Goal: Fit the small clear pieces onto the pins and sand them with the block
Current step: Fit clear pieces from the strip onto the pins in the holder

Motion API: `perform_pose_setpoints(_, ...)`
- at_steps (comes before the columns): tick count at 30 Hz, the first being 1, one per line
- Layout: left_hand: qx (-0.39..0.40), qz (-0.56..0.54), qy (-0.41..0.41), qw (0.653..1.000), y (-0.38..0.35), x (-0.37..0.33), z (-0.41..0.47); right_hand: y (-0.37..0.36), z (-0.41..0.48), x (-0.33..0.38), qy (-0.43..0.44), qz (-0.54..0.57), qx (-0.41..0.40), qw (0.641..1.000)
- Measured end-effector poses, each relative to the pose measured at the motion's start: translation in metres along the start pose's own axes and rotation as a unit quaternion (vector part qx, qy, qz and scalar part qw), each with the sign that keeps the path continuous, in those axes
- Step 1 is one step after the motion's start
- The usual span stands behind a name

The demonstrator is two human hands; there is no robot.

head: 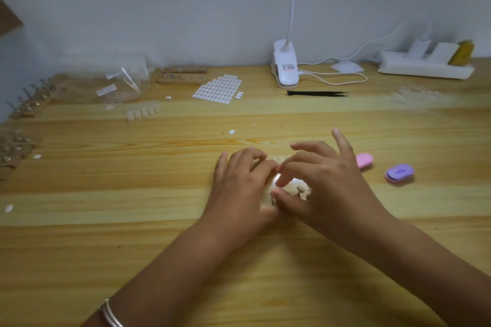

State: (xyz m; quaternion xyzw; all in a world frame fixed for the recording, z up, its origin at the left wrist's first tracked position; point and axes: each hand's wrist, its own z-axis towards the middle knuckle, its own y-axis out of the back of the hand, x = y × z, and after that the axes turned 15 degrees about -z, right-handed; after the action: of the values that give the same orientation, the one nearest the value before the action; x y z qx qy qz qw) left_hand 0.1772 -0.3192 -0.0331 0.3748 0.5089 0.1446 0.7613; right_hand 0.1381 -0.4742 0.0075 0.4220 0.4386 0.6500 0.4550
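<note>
Behind, a clear bag holds contents too blurred to tell. Centrally on the tabletop, the left hand curls its grip round a pin stand. The right hand pinches a small glossy clear piece above its pins.
</note>
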Motion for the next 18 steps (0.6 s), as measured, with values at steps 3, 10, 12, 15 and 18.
perform_pose_setpoints(3,0.002,0.000,-0.003,1.000,0.001,0.000,0.000,-0.001,-0.004,0.004,-0.020,-0.025,-0.013,0.999)
perform_pose_setpoints(10,-0.003,-0.007,-0.008,1.000,0.000,0.001,-0.001,-0.004,-0.004,0.003,-0.014,0.000,0.011,1.000)
perform_pose_setpoints(12,0.001,-0.007,-0.007,1.000,0.000,0.001,-0.001,-0.007,-0.004,0.003,0.000,-0.009,0.003,1.000)
perform_pose_setpoints(15,0.004,-0.006,-0.006,1.000,0.000,0.002,0.000,-0.009,-0.005,0.003,0.017,-0.018,-0.016,1.000)
perform_pose_setpoints(18,0.005,-0.008,-0.006,1.000,0.000,0.002,0.000,-0.013,-0.005,0.000,0.032,-0.021,-0.038,0.999)
